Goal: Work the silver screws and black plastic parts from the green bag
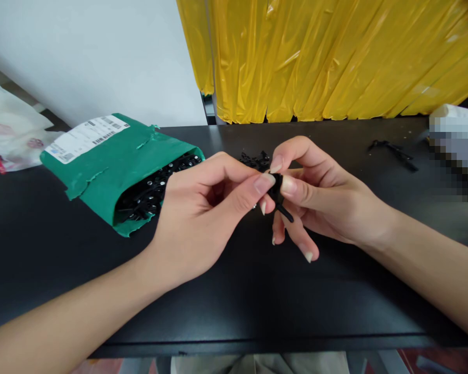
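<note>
- A white plastic bag (pixel 8 130) lies at the far left edge of the black surface (pixel 234 301), well apart from both hands.
- Beside it lies a torn green mailer (pixel 101 171) with a white shipping label (pixel 88 136). Its open mouth faces the hands and is full of black parts (pixel 156 189), some with small bright dots.
- The left hand (pixel 203 213) is raised above the surface, just in front of the mailer's mouth. Its grip is pressed together, thumb and forefinger pinching the small black part (pixel 277 195) from the left.
- That part sits between the two grips, clear of the surface. Only its dark body and a thin stem poking down and to the right show; fingertips hide the rest.
- By my reading, the step in hand is working this one piece with both hands, either pressing two bits together or pulling them apart; I cannot tell which.
- Any next move calls for a firm pinch on both sides and force kept in line with the stem, since the piece is small and could slip or twist.
- The right hand (pixel 320 192) meets it from the right, thumb and forefinger closed on the same part, the other fingers curled loosely below.
- A few loose black pieces (pixel 255 158) lie just behind the fingertips.
- Farther right lies a black strip-like piece (pixel 393 150), then a blurred pale object (pixel 456 145); yellow plastic sheeting (pixel 335 57) hangs behind.
</note>
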Tool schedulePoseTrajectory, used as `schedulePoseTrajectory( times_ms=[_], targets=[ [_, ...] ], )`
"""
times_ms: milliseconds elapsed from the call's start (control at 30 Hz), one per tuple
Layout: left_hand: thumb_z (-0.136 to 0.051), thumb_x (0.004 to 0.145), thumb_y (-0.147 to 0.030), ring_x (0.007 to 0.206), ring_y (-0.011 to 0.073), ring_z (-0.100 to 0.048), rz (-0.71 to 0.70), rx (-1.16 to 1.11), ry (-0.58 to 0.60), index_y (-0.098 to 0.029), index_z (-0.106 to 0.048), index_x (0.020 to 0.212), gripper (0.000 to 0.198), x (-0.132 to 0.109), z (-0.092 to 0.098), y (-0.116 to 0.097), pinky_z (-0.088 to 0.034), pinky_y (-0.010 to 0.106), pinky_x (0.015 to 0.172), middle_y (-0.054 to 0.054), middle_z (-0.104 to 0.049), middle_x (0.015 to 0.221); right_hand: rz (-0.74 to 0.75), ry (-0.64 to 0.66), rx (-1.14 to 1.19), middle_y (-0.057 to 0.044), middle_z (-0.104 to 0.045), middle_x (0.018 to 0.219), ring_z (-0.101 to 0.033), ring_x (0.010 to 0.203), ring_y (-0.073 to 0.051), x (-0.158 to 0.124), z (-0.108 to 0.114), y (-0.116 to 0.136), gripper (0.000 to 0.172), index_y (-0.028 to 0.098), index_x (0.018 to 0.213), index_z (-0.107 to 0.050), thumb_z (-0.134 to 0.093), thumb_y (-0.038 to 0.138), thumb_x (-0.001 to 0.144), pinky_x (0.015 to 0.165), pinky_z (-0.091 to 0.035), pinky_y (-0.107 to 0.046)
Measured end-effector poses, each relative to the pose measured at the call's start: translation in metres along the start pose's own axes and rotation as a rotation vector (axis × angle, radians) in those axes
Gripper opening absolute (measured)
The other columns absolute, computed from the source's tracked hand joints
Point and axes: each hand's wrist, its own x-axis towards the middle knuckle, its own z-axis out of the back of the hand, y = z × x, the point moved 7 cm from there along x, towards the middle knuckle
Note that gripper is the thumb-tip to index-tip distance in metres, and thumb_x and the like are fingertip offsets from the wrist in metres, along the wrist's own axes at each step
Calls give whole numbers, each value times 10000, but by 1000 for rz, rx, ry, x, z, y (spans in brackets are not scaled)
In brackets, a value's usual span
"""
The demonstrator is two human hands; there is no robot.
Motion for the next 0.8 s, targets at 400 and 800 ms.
schedulePoseTrajectory(
  times_ms=[400, 800],
  targets=[
    [-937, 902, -118, 700, 138, -812, 120, -436, 216, -224, -844, 956, 151, 1, -13, 11, -744, 274, 709, -42, -800, 809, 1, 93, -3, 101, -808, 993, -810, 605, -77, -4, 1, 2, 74, 310, 1199, -660, -626, 264, 1151, 724, -721, -225],
    [-924, 949, -328, 598, 114, -696, 34, -98, 53, -202, -769, 770, 268, 5, -4, 2, -594, 250, 560, -17, -747, 725, 55, -6, -62, 88, -827, 992, -783, 555, -90, 0, 6, 1, 80, 289, 1182, -680, -704, 268, 1109, 703, -721, -252]
  ],
)
